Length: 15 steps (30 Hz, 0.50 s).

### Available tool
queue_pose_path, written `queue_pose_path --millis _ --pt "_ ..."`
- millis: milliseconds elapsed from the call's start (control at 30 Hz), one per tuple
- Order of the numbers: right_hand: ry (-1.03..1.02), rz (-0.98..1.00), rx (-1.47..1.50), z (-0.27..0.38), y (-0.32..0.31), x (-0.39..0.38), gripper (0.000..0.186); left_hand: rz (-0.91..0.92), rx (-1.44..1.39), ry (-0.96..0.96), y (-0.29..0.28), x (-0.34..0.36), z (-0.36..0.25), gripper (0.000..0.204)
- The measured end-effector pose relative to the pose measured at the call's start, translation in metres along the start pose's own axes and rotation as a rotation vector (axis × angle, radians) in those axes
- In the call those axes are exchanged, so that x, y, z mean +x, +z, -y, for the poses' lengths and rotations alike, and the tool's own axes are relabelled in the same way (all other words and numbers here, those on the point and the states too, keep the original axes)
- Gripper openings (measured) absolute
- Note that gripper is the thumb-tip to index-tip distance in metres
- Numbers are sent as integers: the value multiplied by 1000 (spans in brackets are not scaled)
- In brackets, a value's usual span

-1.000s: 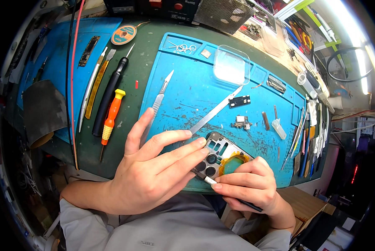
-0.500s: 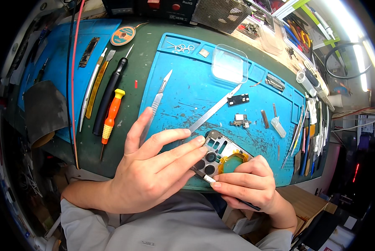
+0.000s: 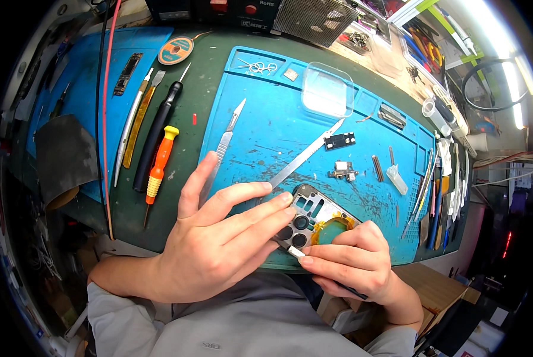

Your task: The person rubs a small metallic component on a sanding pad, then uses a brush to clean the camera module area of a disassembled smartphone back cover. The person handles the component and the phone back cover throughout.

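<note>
A phone frame with dark round camera lenses and a yellow-edged round opening is held tilted over the near edge of the blue mat. My left hand grips its camera end with the inner fingertips, the outer fingers spread; its thumb is mostly hidden. My right hand is closed around the other end, hiding much of it. A small whitish piece shows along the near side by the right fingertips; I cannot make out its kind. A scalpel and a long metal blade tool lie beyond my left fingers.
On the blue mat are a clear plastic box, a black part and a small silver module. An orange screwdriver and a black-handled tool lie left. Several tools line the right edge.
Both hands keep their hold on the phone frame with hardly any movement. The whole view has shifted very slightly.
</note>
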State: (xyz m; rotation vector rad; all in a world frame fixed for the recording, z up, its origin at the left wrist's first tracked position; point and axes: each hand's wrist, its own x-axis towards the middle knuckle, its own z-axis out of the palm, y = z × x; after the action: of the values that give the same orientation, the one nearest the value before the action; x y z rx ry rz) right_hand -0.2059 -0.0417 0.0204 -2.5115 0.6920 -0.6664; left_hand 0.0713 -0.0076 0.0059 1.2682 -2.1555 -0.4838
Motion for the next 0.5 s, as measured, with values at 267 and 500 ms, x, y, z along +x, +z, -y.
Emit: queue_pose_path --millis 267,500 --pt "-2 7 0 0 -1 1 44 5 5 0 -1 1 -1 53" --pt "3 -14 2 1 1 1 45 4 11 5 -1 1 -1 53"
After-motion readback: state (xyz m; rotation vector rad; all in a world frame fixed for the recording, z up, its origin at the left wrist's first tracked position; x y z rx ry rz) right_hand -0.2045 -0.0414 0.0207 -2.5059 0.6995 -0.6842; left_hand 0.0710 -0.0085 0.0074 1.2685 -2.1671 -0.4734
